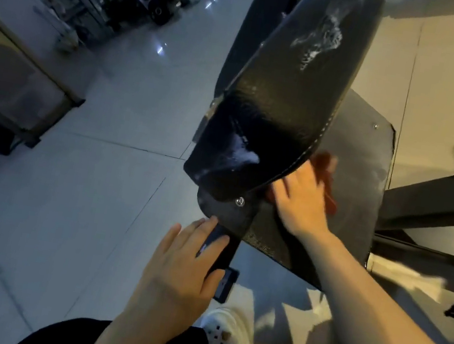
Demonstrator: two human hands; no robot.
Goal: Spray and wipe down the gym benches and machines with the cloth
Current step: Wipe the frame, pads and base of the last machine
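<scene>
My orange-red cloth lies bunched against the black bench pad, just under its stitched edge; white spray foam streaks the tilted pad.

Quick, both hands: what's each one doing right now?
Left hand: open, fingers resting on the black bar.
Right hand: pressing the orange cloth on the pad; grip unclear.

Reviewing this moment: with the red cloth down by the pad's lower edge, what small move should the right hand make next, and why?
Probably sweep the red cloth left and up onto the black bench pad. White spray residue sits unwiped near the pad's lower end and more streaks higher up, while the right hand presses the cloth at the pad's right edge. The left hand rests on the frame below.
</scene>
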